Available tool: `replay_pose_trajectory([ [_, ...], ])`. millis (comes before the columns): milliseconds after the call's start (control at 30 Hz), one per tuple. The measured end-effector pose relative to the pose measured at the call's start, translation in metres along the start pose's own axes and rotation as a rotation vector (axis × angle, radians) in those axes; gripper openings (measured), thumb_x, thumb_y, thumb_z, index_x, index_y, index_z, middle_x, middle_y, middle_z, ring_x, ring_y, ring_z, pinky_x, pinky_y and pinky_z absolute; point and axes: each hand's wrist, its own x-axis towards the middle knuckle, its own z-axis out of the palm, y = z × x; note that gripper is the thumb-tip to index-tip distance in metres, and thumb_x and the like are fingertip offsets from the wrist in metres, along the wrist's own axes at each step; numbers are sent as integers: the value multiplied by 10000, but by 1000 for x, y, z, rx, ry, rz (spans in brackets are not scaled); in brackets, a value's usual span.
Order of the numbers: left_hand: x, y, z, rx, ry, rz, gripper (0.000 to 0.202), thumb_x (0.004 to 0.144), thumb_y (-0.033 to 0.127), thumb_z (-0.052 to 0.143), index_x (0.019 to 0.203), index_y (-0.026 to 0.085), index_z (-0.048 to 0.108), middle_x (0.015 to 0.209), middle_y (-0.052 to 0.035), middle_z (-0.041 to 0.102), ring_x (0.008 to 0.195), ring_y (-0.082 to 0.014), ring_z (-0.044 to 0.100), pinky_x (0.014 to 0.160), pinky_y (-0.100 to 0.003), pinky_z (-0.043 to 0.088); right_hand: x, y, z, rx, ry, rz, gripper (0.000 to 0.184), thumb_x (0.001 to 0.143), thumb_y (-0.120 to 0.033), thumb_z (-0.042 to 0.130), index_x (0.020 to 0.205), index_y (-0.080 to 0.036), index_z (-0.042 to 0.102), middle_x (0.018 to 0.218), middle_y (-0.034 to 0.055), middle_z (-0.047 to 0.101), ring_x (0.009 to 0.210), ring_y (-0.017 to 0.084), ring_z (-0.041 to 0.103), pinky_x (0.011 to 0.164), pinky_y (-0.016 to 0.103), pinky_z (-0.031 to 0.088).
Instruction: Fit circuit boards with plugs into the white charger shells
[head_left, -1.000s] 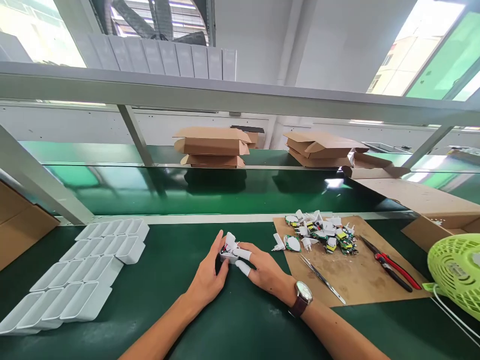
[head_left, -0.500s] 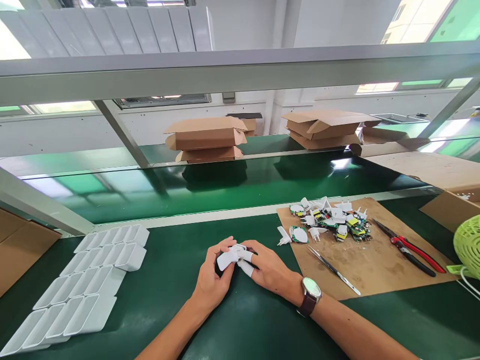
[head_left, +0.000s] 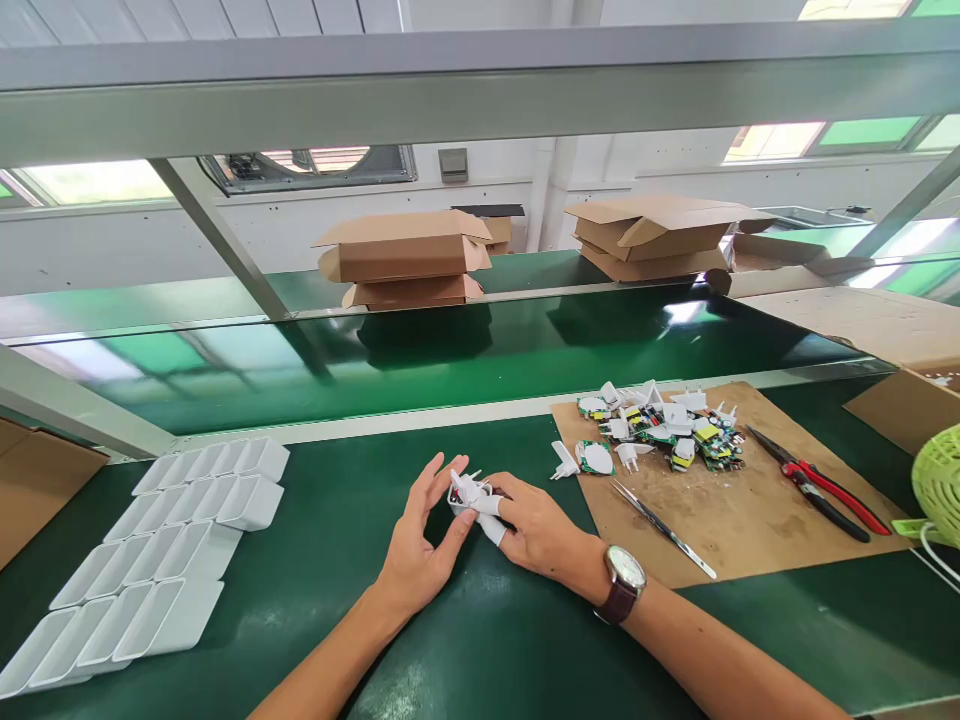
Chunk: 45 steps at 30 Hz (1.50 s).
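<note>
My two hands meet above the green tabletop (head_left: 330,590), a small white case (head_left: 466,492) between them.
My left hand (head_left: 414,555) comes in from below with the wrist nearly straight, its thumb stretched toward the case's near side and its fingers parted from the thumb, curving up around the far left; I can't tell how firmly they press. My right hand (head_left: 544,530) lies lower and flatter, knuckles up, the wristwatch (head_left: 625,567) just behind it, while its white-covered fingers (head_left: 492,528) pinch the case from the right. Both forearms slant inward. White trays (head_left: 169,555) stand in rows well to my left; tweezers (head_left: 664,530) and red-handled pliers (head_left: 817,488) lie on a brown sheet (head_left: 637,545) to my right.
</note>
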Motion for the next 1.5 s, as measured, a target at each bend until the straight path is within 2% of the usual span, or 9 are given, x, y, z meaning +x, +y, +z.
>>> replay_pose_trajectory([
  [233,-1,2,-4,27,-2,93,766,933,328,700,1561,287,263,1483,-151,597,1388,-282,574,1176,-531,461,-2,-4,-1,27,53,8,334,943,-127,561,1248,-251,618,1257,129,659,1099,235,685,904,376,614],
  [433,-3,0,0,91,65,139,740,905,310,727,1524,287,322,1296,-94,677,1212,-243,672,1075,-459,544,-2,-9,-4,26,-53,40,408,939,-101,547,1316,-254,574,1228,112,674,1095,237,689,919,375,605],
  [533,-1,-1,0,139,121,129,589,911,302,708,1428,263,429,1170,-71,670,1105,-226,682,1007,-434,567,-2,-10,-2,33,14,47,387,977,-125,512,1352,-222,501,1199,130,680,1034,242,701,852,381,618],
  [700,4,4,-5,121,105,187,63,961,272,611,994,246,564,1044,-60,618,1020,-216,668,893,-394,587,1,-11,-2,60,58,-7,268,1014,-163,496,1270,-236,519,1140,115,692,990,232,697,841,377,615],
  [1100,8,0,-1,22,82,97,87,990,301,562,954,241,510,1029,-41,609,1027,-203,683,832,-337,582,3,-7,6,8,9,40,291,979,-137,477,1243,-218,569,1045,99,647,905,224,638,795,378,603],
  [1167,8,-3,0,44,77,79,264,930,342,668,1126,252,515,1104,-49,612,1055,-213,678,892,-371,587,3,-7,8,137,48,119,308,983,-179,492,1278,-230,564,1108,107,653,958,226,651,841,400,604],
  [1267,5,-5,4,128,51,126,815,795,380,821,1453,276,352,1320,-111,567,1170,-269,650,980,-445,574,4,-8,9,617,127,376,306,997,-337,536,1292,-259,563,1199,107,675,1010,231,692,836,413,619],
  [1367,2,-4,7,213,72,287,793,875,293,737,1530,281,290,1344,-140,581,1164,-273,658,965,-451,581,6,-14,7,1131,123,601,343,963,-465,593,1227,-246,614,1131,100,729,972,260,733,843,476,618],
  [1500,1,2,8,258,90,432,759,923,228,679,1560,275,269,1306,-139,650,1058,-236,701,916,-416,604,11,-22,0,1433,50,732,351,865,-402,698,1150,-197,694,1069,106,768,928,281,756,950,546,562],
])
